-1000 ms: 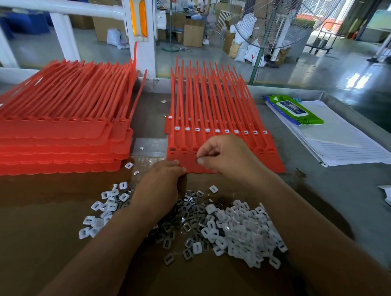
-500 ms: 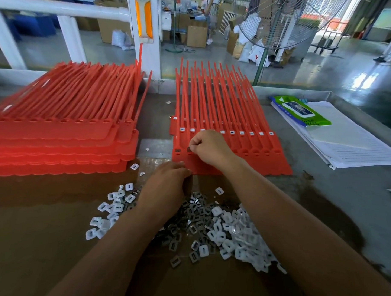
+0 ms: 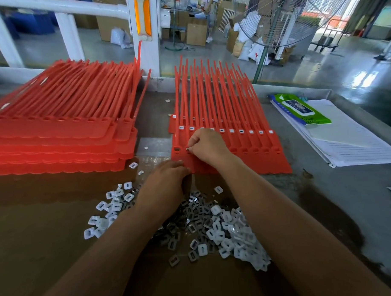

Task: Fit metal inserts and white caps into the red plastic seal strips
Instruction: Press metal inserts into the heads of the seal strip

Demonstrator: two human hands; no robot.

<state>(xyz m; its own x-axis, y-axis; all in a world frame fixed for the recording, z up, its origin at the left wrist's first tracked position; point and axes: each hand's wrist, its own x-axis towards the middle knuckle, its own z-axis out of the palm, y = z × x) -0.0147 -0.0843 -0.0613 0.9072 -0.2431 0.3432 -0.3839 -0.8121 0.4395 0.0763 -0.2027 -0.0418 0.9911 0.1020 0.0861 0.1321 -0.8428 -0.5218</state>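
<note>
Sheet of joined red plastic seal strips point(image 3: 231, 115) lies mid-table, long axis 6 to 12, tails pointing to 12. Right hand point(image 3: 209, 145) pinches small metal insert point(image 3: 187, 149) at a strip head near the sheet's 7 o'clock corner. Left hand point(image 3: 164, 184) sits at the near edge, fingertips hidden, grip unclear. Forearms partly cover the loose white plastic caps point(image 3: 224, 242) at 6.

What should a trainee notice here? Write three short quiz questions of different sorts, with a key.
1. True or false: the right hand pinches a small metal piece at the working red sheet.
2. What lies on the papers? A green pack; B scissors; C cup.
3. Fill in: the tall red stack lies ___ of the working sheet.
Key: 1 true; 2 A; 3 left.
</note>
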